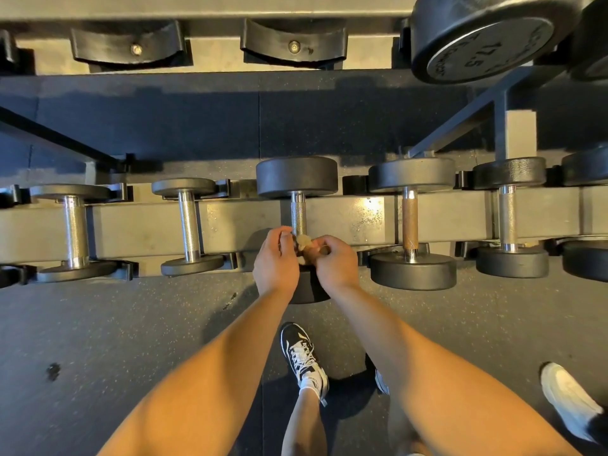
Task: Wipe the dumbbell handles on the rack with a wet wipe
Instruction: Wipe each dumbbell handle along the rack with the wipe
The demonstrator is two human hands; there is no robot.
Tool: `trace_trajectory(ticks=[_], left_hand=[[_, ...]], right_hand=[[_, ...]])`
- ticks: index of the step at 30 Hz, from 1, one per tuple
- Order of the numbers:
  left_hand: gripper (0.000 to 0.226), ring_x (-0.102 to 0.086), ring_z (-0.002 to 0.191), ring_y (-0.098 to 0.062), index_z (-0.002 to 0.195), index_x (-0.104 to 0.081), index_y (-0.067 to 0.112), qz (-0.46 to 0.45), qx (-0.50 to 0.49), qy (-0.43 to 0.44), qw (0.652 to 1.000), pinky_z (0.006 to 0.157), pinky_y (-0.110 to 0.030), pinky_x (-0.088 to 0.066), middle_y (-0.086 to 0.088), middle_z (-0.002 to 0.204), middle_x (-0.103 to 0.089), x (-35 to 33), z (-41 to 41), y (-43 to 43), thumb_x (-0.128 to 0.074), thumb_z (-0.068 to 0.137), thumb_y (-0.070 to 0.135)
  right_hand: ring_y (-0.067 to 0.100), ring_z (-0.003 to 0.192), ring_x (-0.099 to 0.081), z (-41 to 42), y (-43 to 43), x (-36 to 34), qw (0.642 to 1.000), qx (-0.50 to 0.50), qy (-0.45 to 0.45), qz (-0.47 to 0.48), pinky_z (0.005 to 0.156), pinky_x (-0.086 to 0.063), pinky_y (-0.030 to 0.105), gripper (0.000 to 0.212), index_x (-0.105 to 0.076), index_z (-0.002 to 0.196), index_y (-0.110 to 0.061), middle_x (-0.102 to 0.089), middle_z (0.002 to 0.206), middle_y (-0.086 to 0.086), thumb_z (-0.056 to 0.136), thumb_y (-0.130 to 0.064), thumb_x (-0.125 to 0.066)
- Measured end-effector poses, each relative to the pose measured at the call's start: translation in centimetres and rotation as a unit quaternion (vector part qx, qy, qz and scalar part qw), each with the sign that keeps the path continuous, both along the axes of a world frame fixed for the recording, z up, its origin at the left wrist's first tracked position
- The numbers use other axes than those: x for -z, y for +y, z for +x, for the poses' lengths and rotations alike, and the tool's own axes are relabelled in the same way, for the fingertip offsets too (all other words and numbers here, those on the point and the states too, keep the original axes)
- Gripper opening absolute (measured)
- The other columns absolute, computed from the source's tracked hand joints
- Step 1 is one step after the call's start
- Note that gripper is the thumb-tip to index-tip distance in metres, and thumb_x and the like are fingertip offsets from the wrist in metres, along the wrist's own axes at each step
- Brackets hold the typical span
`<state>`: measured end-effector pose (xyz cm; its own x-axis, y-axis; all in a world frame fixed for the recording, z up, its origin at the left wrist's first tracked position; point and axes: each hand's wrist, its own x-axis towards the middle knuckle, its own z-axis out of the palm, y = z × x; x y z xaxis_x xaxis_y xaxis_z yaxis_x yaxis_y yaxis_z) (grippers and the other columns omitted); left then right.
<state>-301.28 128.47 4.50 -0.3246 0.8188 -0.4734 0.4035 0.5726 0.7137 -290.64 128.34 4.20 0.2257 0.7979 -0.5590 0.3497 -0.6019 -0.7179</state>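
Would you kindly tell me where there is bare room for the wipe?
Two empty black cradles on the upper shelf, left of the black 17.5 dumbbell; grey lower rail between the two leftmost chrome handles. Crowded: middle handle, left hand and right hand there.

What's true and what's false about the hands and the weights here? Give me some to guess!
1. The left hand and right hand both hold the wipe at the middle dumbbell. True.
2. The neighbour dumbbell on its right has a shiny silver handle. False: that handle is brown and rusty-looking.
3. Two holders on the top shelf are empty. True.
4. The person is barefoot. False: a black-and-white shoe shows.
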Motion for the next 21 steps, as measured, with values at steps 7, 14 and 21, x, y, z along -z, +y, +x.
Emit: trace_trajectory(ticks=[7,14,21], left_hand=[[0.012,-0.06,0.106,-0.006,0.116,-0.047,0.05,0.022,0.048,-0.072,0.996,0.087,-0.031,-0.048,0.017,0.116,-0.061,0.4,-1.0,0.1,-0.044,0.105,0.046],[0.012,-0.061,0.095,-0.002,0.115,-0.059,0.027,0.042,-0.024,-0.049,0.998,0.071,-0.013,-0.042,0.015,0.101,-0.062,0.3,-2.9,2.0,-0.054,0.104,0.026],[0.015,-0.059,0.094,0.005,0.116,-0.061,0.032,0.043,0.031,-0.094,0.994,0.079,-0.014,-0.044,0.021,0.099,-0.061,0.1,-1.5,5.7,-0.053,0.104,0.028]], right_hand=[[0.005,0.076,-0.062,-1.6,1.2,-0.5,0.996,-0.022,0.034,0.084,0.065,-0.052,0.021,0.016,-0.06,0.117,-0.029,-0.067,0.089,-0.008,0.104,-0.031,-0.052],[0.002,0.095,-0.055,-2.3,1.0,0.3,0.996,0.013,-0.034,0.076,0.086,-0.049,0.031,0.021,-0.059,0.119,-0.034,-0.056,0.115,-0.012,0.105,-0.034,-0.044],[0.015,0.101,-0.061,-2.5,1.1,0.8,0.992,-0.014,-0.094,0.081,0.088,-0.053,0.042,0.023,-0.059,0.118,-0.032,-0.061,0.114,-0.008,0.104,-0.032,-0.041]])
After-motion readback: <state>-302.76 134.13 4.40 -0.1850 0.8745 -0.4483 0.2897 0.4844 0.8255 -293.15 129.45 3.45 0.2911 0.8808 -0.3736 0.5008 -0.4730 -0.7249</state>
